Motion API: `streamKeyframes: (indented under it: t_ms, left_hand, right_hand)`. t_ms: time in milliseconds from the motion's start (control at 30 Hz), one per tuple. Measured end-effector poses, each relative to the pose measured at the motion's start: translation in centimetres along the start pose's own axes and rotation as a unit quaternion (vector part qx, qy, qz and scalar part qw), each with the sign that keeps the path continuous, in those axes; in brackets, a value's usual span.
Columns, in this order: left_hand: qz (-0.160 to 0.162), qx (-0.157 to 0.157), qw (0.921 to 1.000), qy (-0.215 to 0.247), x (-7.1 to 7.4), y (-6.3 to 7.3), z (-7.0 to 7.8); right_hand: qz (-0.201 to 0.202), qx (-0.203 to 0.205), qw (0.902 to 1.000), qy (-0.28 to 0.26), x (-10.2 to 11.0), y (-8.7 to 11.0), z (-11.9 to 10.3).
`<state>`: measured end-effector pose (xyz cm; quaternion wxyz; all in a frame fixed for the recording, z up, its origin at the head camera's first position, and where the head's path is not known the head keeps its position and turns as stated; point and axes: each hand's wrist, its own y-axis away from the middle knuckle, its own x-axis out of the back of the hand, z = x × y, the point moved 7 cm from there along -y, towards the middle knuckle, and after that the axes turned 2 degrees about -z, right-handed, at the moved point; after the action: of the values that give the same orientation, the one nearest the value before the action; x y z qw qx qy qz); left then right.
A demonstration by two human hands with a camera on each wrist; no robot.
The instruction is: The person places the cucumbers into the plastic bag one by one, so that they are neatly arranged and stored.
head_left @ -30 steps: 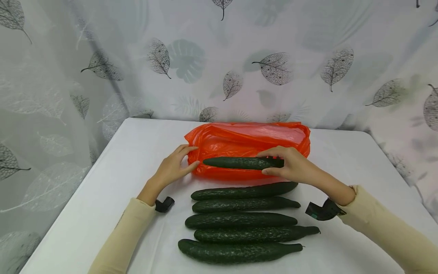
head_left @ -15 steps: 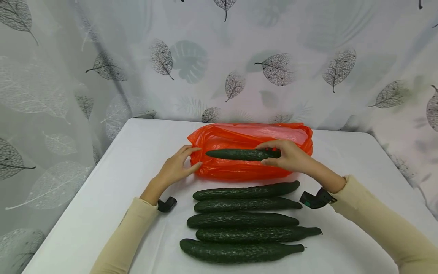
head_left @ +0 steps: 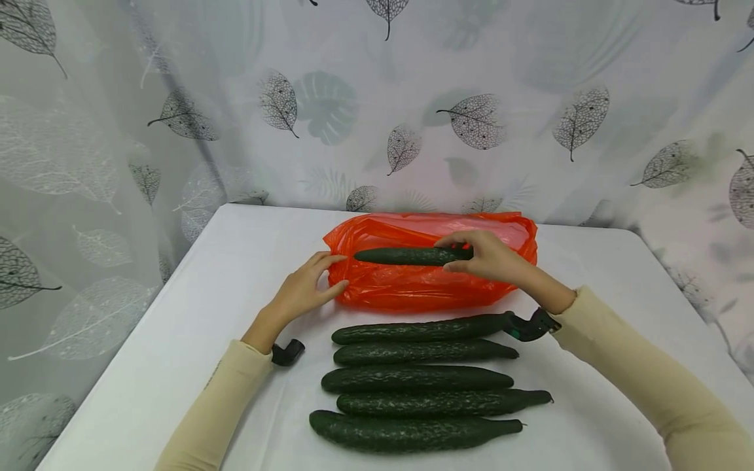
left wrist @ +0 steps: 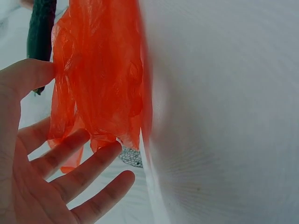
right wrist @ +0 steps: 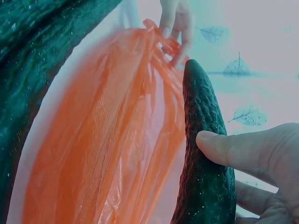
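A dark green cucumber (head_left: 400,256) is held level above the red plastic bag (head_left: 412,294). My right hand (head_left: 491,256) grips it near its right end, thumb on the near side, as the right wrist view also shows with the thumb against the cucumber's (right wrist: 205,186) bumpy skin. At the bag's left end is my left hand (head_left: 303,284), its thumb and fingers spread apart. Seen from the left wrist, the fingers of that hand (left wrist: 51,177) are extended beside the bag (left wrist: 105,70); whether they all touch the plastic I cannot tell. The bag's opening faces up.
Several more cucumbers (head_left: 418,378) lie side by side across the white table (head_left: 595,418), in front of the bag. A leaf-print curtain (head_left: 353,131) hangs behind the table and along its sides.
My right hand has carried the cucumber away from me, from the bag's front side to over its middle, and slightly left. The left hand stays at the bag's left end.
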<state>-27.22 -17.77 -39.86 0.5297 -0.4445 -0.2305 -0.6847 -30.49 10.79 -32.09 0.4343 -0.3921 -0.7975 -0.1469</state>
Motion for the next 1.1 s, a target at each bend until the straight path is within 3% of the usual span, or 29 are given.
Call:
streamKeyframes:
  t_ms: [1100]
  left_hand:
    - [0.0, -0.012, 0.9998, -0.014, -0.2, 0.0, 0.4]
  right_hand:
    - [-0.034, -0.044, 0.9983, -0.017, -0.4, -3.7, 3.2]
